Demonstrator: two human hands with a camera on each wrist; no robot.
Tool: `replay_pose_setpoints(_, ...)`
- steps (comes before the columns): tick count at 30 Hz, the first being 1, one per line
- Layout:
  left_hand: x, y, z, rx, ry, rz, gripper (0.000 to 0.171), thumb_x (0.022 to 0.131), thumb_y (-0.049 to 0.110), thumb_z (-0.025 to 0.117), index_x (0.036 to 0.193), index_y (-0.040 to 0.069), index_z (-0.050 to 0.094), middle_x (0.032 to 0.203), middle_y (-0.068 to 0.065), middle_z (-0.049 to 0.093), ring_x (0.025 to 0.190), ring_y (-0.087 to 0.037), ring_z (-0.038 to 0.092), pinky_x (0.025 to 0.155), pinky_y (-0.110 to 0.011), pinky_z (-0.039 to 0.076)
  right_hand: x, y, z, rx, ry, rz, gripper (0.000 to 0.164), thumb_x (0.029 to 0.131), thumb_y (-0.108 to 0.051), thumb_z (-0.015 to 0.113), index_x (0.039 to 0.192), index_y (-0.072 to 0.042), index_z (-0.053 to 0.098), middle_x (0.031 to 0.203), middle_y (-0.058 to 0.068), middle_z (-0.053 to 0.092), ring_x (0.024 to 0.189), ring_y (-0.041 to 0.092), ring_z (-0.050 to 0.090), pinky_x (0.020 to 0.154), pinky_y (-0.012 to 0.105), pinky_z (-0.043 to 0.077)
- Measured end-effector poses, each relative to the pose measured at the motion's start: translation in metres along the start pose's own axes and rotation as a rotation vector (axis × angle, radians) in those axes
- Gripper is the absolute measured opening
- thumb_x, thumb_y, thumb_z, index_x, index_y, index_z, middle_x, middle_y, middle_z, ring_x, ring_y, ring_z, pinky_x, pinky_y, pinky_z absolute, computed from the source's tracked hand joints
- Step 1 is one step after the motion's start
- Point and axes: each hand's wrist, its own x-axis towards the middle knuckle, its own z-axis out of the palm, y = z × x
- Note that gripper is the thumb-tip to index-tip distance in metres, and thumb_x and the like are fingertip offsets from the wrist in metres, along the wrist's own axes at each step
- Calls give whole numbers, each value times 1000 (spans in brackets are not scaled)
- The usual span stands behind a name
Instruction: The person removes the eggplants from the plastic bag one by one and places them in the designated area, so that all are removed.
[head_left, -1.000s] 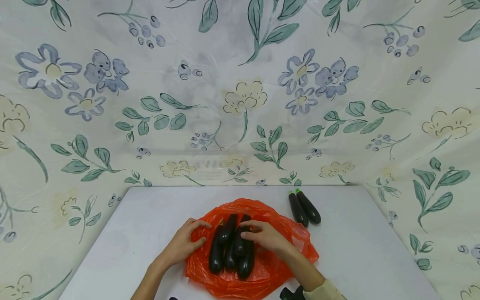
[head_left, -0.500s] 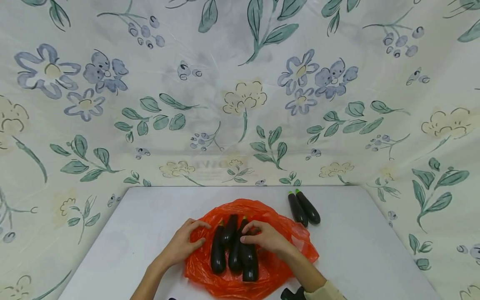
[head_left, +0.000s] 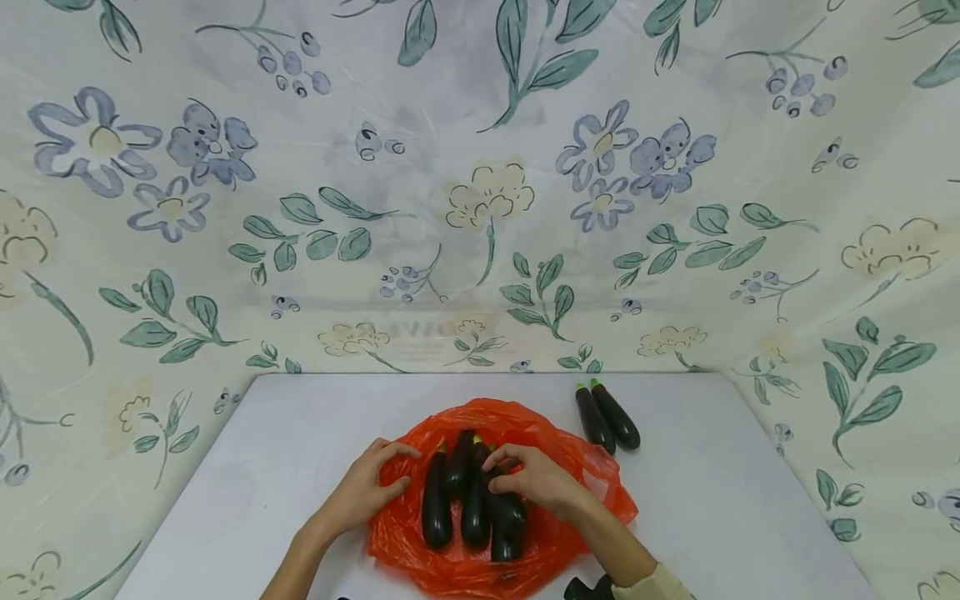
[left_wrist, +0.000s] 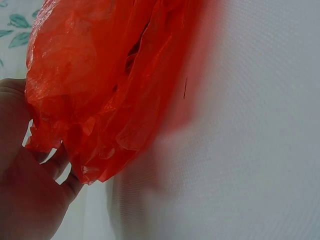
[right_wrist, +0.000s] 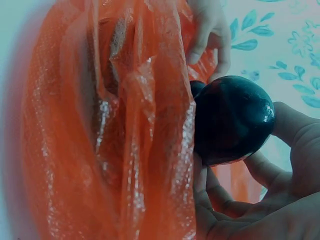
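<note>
An orange-red plastic bag (head_left: 558, 533) lies spread on the table with its mouth gaping upward. Inside it rest several glossy dark eggplants (head_left: 437, 504), side by side, some with green stem ends. My left hand (head_left: 372, 483) holds the bag's left rim; in the left wrist view its fingers reach behind the crinkled plastic. My right hand (head_left: 536, 482) grips an eggplant (right_wrist: 232, 120) at the right of the group, thumb on one side and fingers on the other. That eggplant's rounded end points toward me, and the hand hides its stem end.
Two more eggplants (head_left: 617, 414) lie on the white table (head_left: 720, 492) behind the bag's right side. A floral cloth (head_left: 420, 250) hangs at the back and sides. Under the right forearm shows a black object (head_left: 588, 588), cut off by the frame's bottom.
Under my right hand the gripped eggplant has shifted right and turned, partly over another one. The eggplants in the bag lie more spread out. Both hands have barely moved.
</note>
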Motion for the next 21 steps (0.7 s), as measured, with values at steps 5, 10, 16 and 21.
replay_pose_setpoints(5, 0, 2, -1, -3, 2, -6, 32, 89, 7, 73, 116, 24, 67, 111, -1, 55, 109, -23, 54, 102, -55, 48, -4, -2, -4, 9, -9, -3, 23, 87, -14, 75, 109, -16, 69, 113, 9, 60, 103, 30, 53, 83, 44, 57)
replay_pose_setpoints(10, 0, 2, -2, -3, 2, -11, 32, 89, 7, 74, 115, 24, 67, 112, -1, 55, 109, -23, 55, 102, -55, 48, -7, -1, -8, 37, -33, -15, 23, 88, -14, 73, 111, -14, 69, 115, 9, 61, 104, 30, 53, 84, 43, 57)
replay_pose_setpoints(16, 2, 2, -1, -4, 2, -9, 33, 89, 7, 74, 115, 24, 66, 112, -1, 55, 108, -23, 55, 101, -55, 49, -9, 1, -13, 45, -40, -10, 24, 89, -16, 73, 112, -16, 69, 118, 9, 61, 106, 31, 53, 84, 45, 57)
replay_pose_setpoints(21, 2, 3, -1, 2, 3, -9, 33, 89, 7, 74, 115, 24, 66, 112, -1, 55, 109, -23, 55, 101, -56, 49, -12, 1, -18, 46, -50, -19, 25, 89, -17, 73, 113, -16, 69, 119, 9, 60, 106, 31, 54, 83, 44, 58)
